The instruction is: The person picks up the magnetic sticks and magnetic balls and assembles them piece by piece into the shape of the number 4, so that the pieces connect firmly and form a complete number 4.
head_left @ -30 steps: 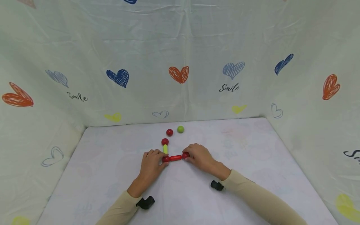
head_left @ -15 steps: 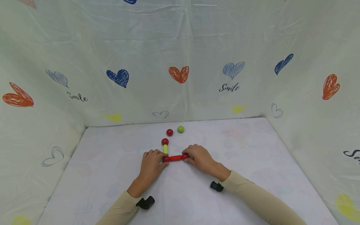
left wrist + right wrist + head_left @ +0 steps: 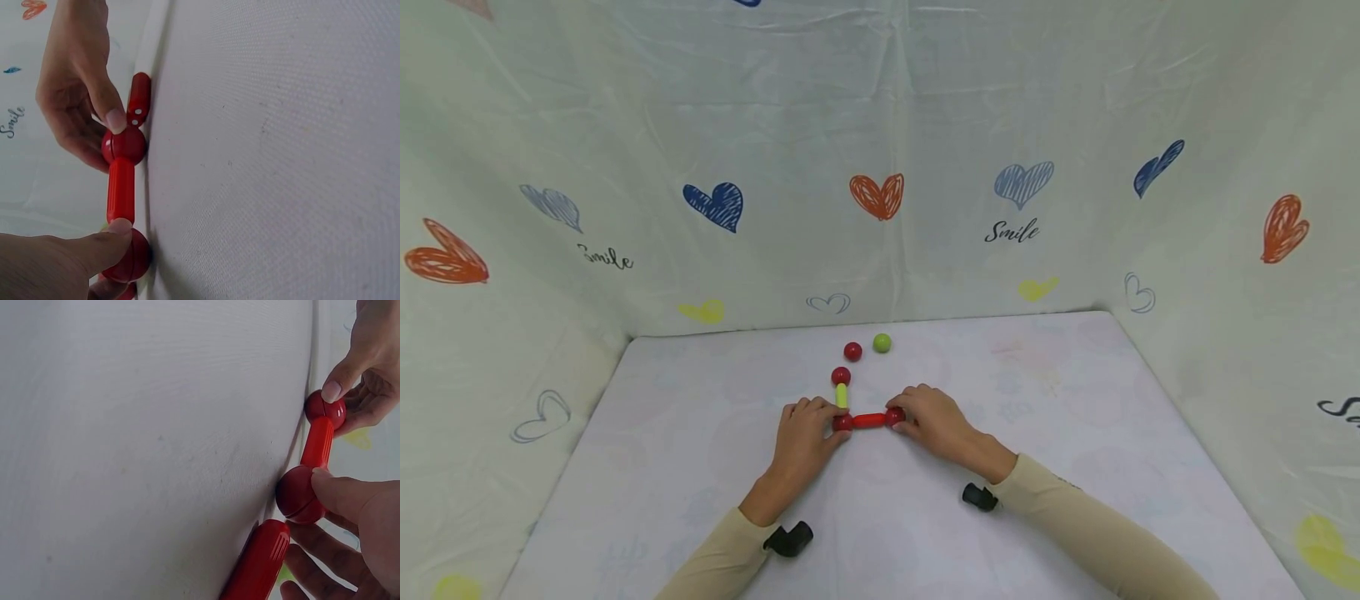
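Note:
My left hand (image 3: 805,437) pinches a red ball (image 3: 842,422) between thumb and fingers. With my right hand (image 3: 936,421) I pinch a second red ball (image 3: 895,416). A ridged red rod (image 3: 869,421) spans between the two balls and meets both. From the left ball a yellow-green rod (image 3: 842,396) runs away from me to another red ball (image 3: 841,377). The right wrist view shows one more red rod (image 3: 259,559) lying near the right-hand ball; the right hand hides it in the head view.
Farther back on the white table (image 3: 1037,392) lie a loose red ball (image 3: 853,352) and a green ball (image 3: 882,342). A pale curtain (image 3: 887,125) printed with hearts stands behind the table and along its sides.
The small gap between the red rod and the right-hand ball has closed. Both hands otherwise stay nearly where they were.

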`<state>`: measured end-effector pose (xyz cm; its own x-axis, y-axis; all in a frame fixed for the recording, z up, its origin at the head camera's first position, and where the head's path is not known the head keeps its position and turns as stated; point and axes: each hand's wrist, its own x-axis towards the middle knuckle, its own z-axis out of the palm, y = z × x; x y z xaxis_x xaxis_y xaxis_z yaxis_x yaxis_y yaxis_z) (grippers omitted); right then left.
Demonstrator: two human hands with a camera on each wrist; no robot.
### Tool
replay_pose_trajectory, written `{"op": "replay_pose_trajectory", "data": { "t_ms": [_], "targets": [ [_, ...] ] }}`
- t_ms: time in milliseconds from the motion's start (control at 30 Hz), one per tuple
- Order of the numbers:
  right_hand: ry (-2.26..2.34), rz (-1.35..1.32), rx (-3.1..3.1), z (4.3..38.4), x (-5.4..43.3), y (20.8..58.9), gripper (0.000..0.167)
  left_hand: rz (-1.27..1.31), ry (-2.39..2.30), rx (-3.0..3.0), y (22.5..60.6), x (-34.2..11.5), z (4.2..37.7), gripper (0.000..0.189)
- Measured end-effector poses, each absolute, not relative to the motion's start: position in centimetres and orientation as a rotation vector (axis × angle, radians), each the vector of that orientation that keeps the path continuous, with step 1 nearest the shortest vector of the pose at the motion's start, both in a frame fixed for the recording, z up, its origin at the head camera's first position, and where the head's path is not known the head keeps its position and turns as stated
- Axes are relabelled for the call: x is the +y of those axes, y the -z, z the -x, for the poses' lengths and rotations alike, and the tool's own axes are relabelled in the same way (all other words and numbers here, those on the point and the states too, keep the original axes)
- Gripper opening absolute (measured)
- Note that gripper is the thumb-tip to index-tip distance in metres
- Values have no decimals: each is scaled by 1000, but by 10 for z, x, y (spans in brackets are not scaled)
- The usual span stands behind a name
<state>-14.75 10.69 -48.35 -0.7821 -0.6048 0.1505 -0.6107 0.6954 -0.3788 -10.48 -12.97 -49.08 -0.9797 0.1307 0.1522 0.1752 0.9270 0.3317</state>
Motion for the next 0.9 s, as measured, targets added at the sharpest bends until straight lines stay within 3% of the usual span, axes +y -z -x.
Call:
{"op": "replay_pose_trajectory", "data": {
  "t_ms": [167,900],
  "targets": [
    [-697,-981,-2899,150,114,481,34,229,535,-2957,489,-129,105,37],
    [-813,-924,-3023,162,151,482,23,228,532,-2969,487,-129,103,36]
  ]
}}
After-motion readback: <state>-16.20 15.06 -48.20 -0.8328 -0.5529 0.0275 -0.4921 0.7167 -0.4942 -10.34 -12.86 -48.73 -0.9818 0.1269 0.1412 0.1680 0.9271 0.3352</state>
